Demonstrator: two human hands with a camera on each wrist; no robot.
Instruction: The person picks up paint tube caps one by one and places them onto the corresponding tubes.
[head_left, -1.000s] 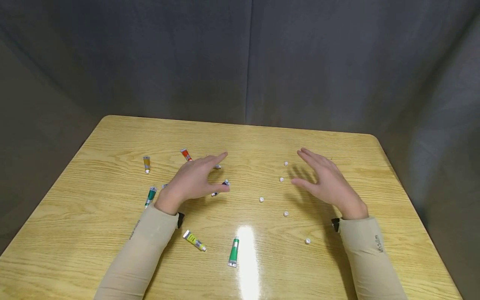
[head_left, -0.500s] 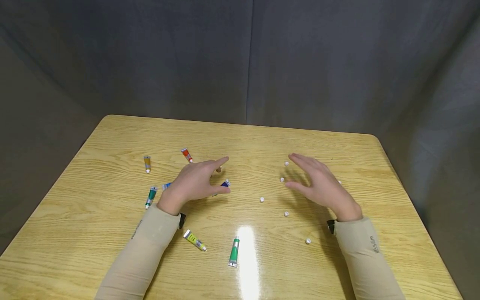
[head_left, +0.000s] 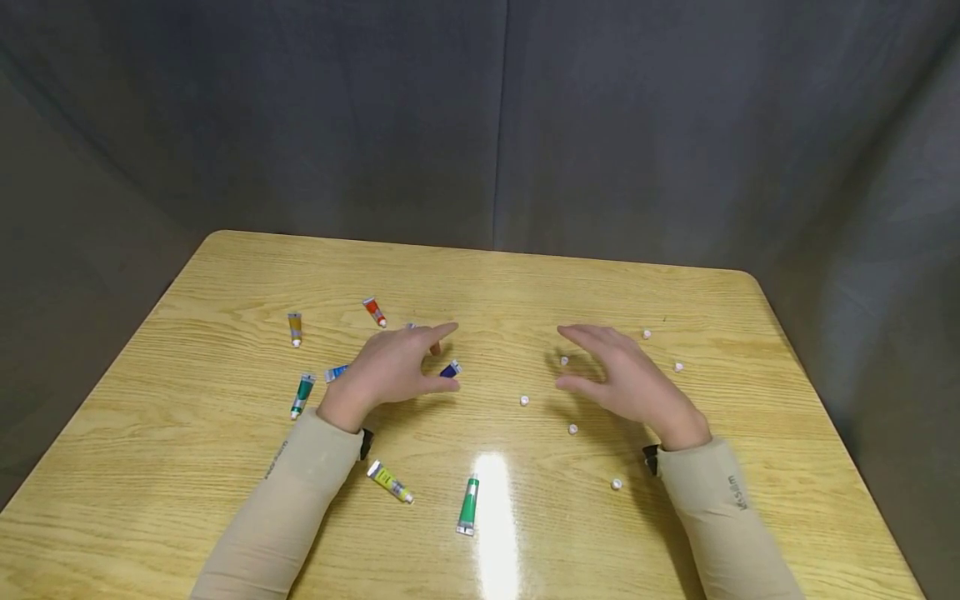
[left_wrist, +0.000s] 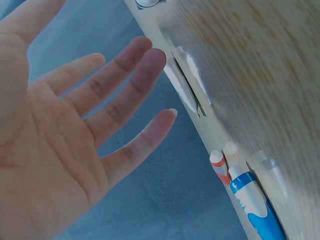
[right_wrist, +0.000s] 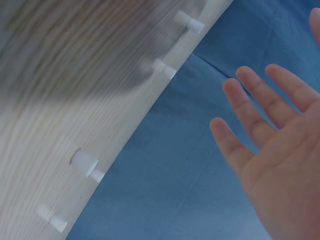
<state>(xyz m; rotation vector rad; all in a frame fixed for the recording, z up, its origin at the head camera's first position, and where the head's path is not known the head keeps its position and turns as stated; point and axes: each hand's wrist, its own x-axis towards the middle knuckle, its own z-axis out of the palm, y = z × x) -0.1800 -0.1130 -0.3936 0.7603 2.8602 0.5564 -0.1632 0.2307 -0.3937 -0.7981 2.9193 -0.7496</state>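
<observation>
White caps (head_left: pixel 524 401) dot the wooden desk (head_left: pixel 510 292) near a right hand (head_left: pixel 630 382), fingers apart and empty; the left hand (head_left: pixel 392 365), likewise spread and empty, hovers over scattered paint tubes (head_left: pixel 450 369). Caps this small likely suit a light fingertip pinch.

Taking the right hand (head_left: pixel 633 379) as landmark, we count to its left one ochre tube (head_left: pixel 295 328), one red tube (head_left: pixel 374 311), one light blue tube (head_left: pixel 337 372), one dark blue tube (head_left: pixel 451 369), one dark green tube (head_left: pixel 303 393), one yellow tube (head_left: pixel 387 480), one bright green tube (head_left: pixel 468 504) and one mostly hidden tube (head_left: pixel 412 326), eight in all. We see two white caps (head_left: pixel 647 334) to its right, one white cap (head_left: pixel 564 361) in its crook, three nearer us than its fingers: six. We also count one left hand (head_left: pixel 390 367) left of it, two sleeves (head_left: pixel 731 504) and one table (head_left: pixel 765 400) beneath it.
</observation>
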